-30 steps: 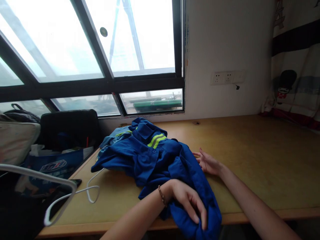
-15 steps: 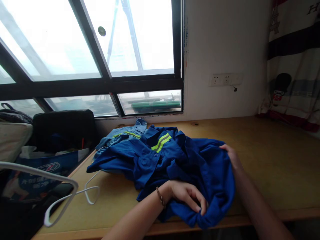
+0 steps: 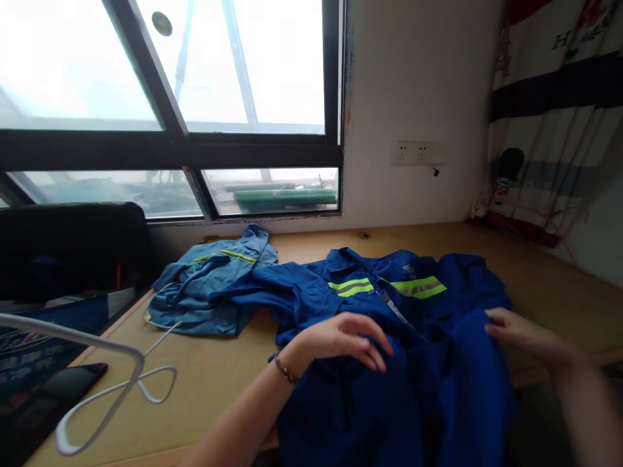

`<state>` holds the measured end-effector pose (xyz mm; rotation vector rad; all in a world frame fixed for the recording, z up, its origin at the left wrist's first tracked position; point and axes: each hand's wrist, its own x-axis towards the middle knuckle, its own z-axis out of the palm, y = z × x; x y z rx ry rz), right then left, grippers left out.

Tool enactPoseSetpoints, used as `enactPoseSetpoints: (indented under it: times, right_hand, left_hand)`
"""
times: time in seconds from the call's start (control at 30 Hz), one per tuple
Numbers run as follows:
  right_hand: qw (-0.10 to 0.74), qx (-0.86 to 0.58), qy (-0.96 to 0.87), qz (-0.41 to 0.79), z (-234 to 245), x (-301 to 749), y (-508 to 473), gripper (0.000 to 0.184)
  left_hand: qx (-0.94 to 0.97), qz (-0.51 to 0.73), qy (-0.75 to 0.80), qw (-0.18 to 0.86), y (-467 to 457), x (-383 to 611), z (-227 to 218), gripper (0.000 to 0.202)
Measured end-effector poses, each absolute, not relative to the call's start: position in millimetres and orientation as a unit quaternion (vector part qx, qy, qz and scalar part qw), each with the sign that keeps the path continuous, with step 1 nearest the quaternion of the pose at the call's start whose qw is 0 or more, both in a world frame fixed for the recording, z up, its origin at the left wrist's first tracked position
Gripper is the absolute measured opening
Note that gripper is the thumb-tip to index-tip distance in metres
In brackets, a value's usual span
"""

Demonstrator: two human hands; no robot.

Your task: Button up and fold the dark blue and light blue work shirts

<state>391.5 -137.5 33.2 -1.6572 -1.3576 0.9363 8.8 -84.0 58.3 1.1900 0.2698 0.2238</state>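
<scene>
A dark blue work jacket (image 3: 311, 295) with yellow-green reflective strips lies spread on the table, its collar toward the window. Its lower part hangs over the near edge. My left hand (image 3: 348, 340) is just over the front of the jacket, fingers loosely bent and apart, with no cloth seen between them. At the jacket's right side, my right hand (image 3: 513, 329) pinches the blue cloth between thumb and fingers. Behind and to the left lies a lighter blue work garment (image 3: 204, 282) with a similar strip, partly covered by the dark sleeve.
The wooden table (image 3: 204, 389) runs along the wall below a window. A white cable or bar (image 3: 111, 337) loops over its left side near a dark flat device (image 3: 63, 402). A black chair or bag (image 3: 78, 246) stands left. Wall sockets (image 3: 413, 153) and a curtain (image 3: 535, 130) are right.
The bunched jacket has been spread to the right, showing its collar and second strip, and its lower part dropped over the edge. My left hand has let go; my right hand moved right.
</scene>
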Motion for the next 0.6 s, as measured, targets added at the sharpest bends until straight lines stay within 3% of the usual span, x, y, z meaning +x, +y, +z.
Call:
enactPoseSetpoints:
  times: [0.1,0.17,0.23,0.3,0.43,0.6]
  right_hand:
    - [0.350,-0.712,-0.467,0.391,37.8,398.9,-103.2,0.045]
    - [0.281,-0.796,-0.476,0.248,33.1,392.2,-85.4,0.047]
    - [0.205,-0.813,-0.541,0.073,21.5,371.2,-72.3,0.046]
    - [0.161,-0.769,-0.618,-0.003,4.6,338.4,-61.6,0.050]
    - [0.007,-0.789,-0.610,0.074,-29.4,274.9,-35.9,0.052]
    - [-0.005,-0.825,-0.555,0.110,-38.4,266.6,18.7,0.070]
  left_hand:
    - [0.521,0.405,0.316,0.682,-52.0,0.7,38.3,0.019]
    - [0.503,0.453,0.411,0.611,-30.9,-2.2,17.7,0.009]
    - [0.541,0.433,0.476,0.542,-16.6,-5.3,1.6,0.006]
    - [0.627,0.394,0.524,0.421,-11.8,-8.1,-5.0,0.009]
    - [0.768,0.278,0.560,0.140,-29.8,-3.7,2.8,0.030]
    - [0.815,0.145,0.561,-0.027,-92.1,17.3,5.6,0.068]
